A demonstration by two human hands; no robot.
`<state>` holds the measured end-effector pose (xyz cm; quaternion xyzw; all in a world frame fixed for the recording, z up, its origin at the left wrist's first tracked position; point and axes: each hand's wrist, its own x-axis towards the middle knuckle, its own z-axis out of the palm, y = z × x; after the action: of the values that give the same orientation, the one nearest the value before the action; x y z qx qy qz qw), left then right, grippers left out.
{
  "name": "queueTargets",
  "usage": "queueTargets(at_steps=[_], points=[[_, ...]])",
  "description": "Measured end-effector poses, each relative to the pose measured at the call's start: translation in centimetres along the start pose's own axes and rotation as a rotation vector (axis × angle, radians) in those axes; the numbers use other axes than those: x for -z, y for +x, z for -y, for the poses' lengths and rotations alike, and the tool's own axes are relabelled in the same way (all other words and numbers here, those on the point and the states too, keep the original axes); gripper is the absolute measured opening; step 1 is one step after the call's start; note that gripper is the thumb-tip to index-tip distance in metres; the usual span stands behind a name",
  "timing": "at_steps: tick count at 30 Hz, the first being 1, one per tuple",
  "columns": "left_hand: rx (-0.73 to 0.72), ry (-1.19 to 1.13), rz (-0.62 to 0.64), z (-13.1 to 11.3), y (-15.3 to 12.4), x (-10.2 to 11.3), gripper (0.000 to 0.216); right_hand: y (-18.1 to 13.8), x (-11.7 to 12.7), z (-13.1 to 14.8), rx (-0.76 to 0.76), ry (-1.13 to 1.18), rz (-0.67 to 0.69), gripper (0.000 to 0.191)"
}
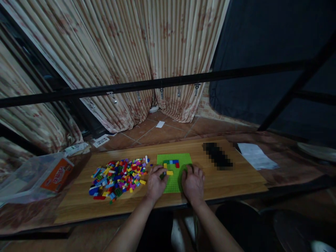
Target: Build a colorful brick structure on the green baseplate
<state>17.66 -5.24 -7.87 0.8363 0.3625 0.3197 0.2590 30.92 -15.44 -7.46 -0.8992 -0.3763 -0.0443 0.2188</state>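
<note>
Bright green studded baseplate [173, 185] lay about midway along the table [225, 189], between far and near edges; blue, red and yellow bricks [177, 165] on it. Left hand [156, 182]: fingers narrow, at a yellow brick [170, 173]; grip unclear. Right hand [193, 182]: curled at baseplate's right edge, hold indiscernible. Loose brick pile [120, 178] toward table's left end.
</note>
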Motion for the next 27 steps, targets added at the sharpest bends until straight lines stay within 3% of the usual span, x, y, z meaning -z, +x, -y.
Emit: queueTargets(at_steps=[27], points=[[0.044, -0.121, -0.020, 0.2, -0.6, -0.2, 0.022, 0.1, -1.4, -0.9, 0.068, -0.056, -0.067, 0.036]])
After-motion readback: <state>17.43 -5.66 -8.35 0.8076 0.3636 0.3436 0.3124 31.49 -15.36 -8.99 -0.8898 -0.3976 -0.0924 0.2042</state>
